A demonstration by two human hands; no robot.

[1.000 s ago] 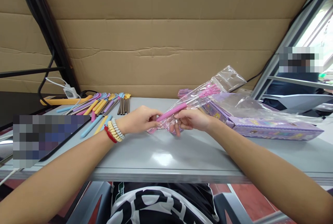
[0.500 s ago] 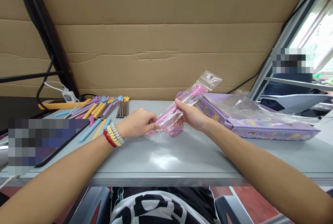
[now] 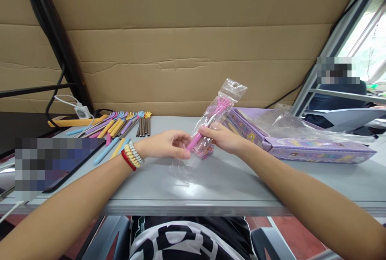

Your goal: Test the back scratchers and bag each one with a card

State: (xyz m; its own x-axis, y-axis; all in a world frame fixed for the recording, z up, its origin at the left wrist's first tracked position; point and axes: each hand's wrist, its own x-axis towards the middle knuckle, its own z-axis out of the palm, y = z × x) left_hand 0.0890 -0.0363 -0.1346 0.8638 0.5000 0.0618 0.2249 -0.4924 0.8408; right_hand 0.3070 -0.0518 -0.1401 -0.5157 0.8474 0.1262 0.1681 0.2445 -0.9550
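Observation:
A pink back scratcher with a claw-like head lies in a clear plastic bag, slanting up to the right above the table. My right hand pinches bag and handle around the middle, thumb on top. At the lower end, my left hand has its thumb and curled fingers around the tip of the pink handle. Loose film from the bag hangs below that tip. Beneath my right fingers shows a small pink patterned piece, mostly hidden.
Several colourful back scratchers lie in a pile at the left, beside a dark-screened tablet and a white plug. A purple patterned box with clear film on it stands right. Cardboard walls the back. Another person sits far right.
The pink scratcher's handle now shows plainly at the bag's lower end. My left fingers have moved from pinching the bag's end to around the handle tip. The bag tilts more upright.

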